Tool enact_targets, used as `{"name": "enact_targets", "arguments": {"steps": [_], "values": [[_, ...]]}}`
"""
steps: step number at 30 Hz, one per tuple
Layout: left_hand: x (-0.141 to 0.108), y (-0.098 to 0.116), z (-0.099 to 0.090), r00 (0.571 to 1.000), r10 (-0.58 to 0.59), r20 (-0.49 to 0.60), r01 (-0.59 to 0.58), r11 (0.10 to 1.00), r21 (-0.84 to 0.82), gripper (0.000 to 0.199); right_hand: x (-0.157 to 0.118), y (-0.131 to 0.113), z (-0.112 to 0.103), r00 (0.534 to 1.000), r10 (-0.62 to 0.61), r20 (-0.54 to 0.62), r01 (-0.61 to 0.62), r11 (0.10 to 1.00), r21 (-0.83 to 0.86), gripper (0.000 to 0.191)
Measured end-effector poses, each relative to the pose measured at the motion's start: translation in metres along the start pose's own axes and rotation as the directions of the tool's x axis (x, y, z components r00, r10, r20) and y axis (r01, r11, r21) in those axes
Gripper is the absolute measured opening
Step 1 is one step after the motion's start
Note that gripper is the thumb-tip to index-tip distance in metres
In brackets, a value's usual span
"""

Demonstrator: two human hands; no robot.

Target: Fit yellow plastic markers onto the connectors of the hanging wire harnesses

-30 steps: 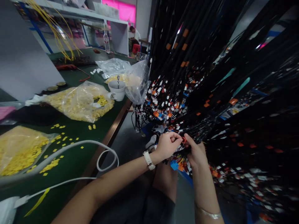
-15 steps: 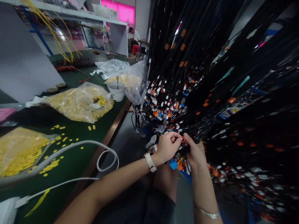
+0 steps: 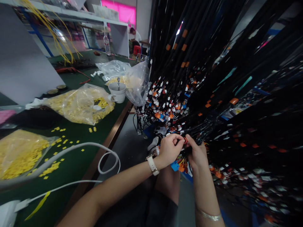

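piece, small, red-orange, partly hidden, left hand pinching it, right hand curled, thumb at its edge, grip unclear

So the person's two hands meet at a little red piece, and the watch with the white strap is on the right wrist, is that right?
Not quite: the watch is on the left wrist, as the head view shows. The rest is right: the left hand and right hand meet at the little red piece.
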State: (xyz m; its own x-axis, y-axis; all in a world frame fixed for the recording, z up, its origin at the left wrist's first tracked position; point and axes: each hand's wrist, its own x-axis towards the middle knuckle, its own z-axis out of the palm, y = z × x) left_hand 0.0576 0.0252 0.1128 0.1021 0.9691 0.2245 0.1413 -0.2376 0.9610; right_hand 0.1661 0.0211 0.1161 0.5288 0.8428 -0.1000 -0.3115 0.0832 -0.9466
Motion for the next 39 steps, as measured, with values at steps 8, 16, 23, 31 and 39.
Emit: {"name": "enact_targets", "arguments": {"steps": [8,16,23,31,39], "values": [[0.004,0.0,0.002,0.997,-0.065,0.046,0.07,0.99,-0.125,0.015,0.0,0.0,-0.001,1.0,-0.009,-0.001,0.009,1.0,-0.013,0.035],[0.015,-0.006,-0.002,0.849,-0.349,0.397,0.518,0.698,-0.494,0.029,0.0,0.001,-0.003,1.0,0.002,-0.015,-0.002,1.0,-0.009,0.039],[0.019,-0.014,-0.011,0.758,-0.179,0.628,0.536,0.719,-0.442,0.035,-0.001,0.0,-0.006,0.999,0.021,0.044,-0.021,1.0,0.003,0.036],[0.022,-0.014,-0.01,0.86,-0.009,0.511,0.257,0.872,-0.417,0.026,0.0,0.0,-0.009,0.995,0.038,0.089,-0.037,0.999,-0.017,0.033],[0.021,-0.011,-0.008,0.876,-0.006,0.482,0.121,0.97,-0.209,0.025,0.0,-0.002,-0.01,0.995,0.026,0.095,-0.021,0.998,-0.057,0.034]]}}
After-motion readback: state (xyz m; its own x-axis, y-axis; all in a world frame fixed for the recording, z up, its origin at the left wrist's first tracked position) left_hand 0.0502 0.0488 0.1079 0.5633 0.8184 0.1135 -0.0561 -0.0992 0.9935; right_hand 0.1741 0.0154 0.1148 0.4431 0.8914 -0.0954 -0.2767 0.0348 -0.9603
